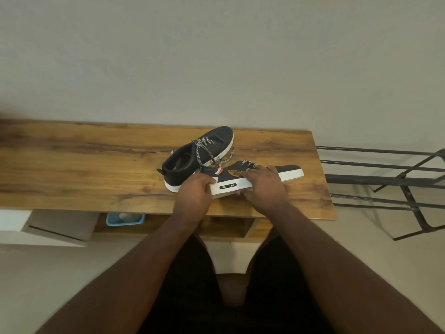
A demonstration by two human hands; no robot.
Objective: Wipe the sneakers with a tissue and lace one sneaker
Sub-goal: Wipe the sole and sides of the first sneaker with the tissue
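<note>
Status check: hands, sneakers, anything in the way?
Left hand grips near dark white-soled sneaker's heel; right hand holds its middle. Second dark sneaker beside. No tissue seen.

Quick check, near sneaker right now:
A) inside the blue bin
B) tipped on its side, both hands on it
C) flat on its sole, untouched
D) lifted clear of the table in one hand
B: the near sneaker lies tipped with its white sole edge facing the camera, the left hand gripping its heel end and the right hand gripping its middle, on the wooden table.
</note>
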